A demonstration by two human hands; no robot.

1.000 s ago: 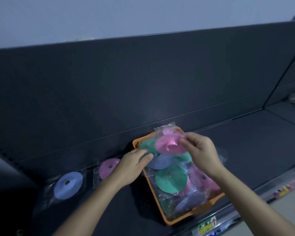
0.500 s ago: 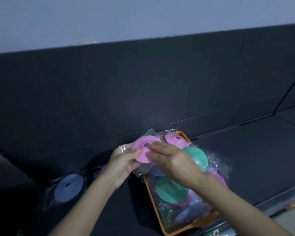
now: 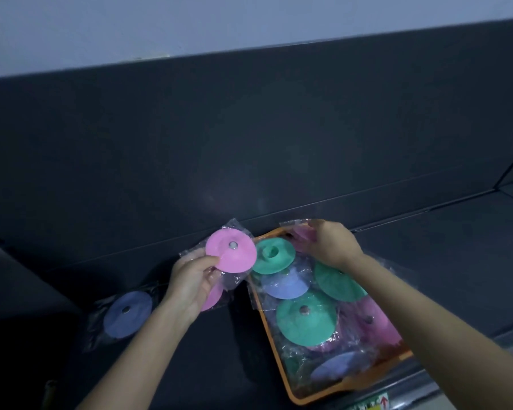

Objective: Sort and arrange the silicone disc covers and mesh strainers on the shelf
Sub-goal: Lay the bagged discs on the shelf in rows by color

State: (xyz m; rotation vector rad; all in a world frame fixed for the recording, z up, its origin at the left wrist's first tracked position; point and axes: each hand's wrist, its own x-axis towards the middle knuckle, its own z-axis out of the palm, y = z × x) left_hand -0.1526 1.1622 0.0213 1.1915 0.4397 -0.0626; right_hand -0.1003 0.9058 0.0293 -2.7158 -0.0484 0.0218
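The dark back panel [image 3: 249, 137] rises straight behind everything and meets the shelf [image 3: 427, 247] along a seam just beyond the hands; right of the tray the shelf runs bare to the corner, and between the tray and the blue disc there is a dark open strip, partly taken by the left forearm; the shelf's front lip with its price label [image 3: 367, 405] lies at the lower right. The orange tray [image 3: 290, 392] sits at an angle, its far corner touching or nearly touching the back panel, its near corner at the shelf's front edge; it is heaped with bagged silicone disc covers, a green disc [image 3: 305, 319] on top in the middle, another green disc [image 3: 274, 255] at the far end, with blue and pink ones beneath. A blue disc [image 3: 128, 313] in its clear bag lies flat on the shelf to the left, well apart from the tray. The left hand [image 3: 190, 287] has its grip closed on a bagged pink disc [image 3: 231, 251], thumb on its lower edge, lifted clear of the shelf just left of the tray's far corner; a second pink disc [image 3: 212, 297] shows under that hand. The right hand [image 3: 332, 245] is over the tray's far end, its grip narrow, fingers curled onto a bagged pink piece [image 3: 304, 233]; whether it is pinched or only touched I cannot tell.
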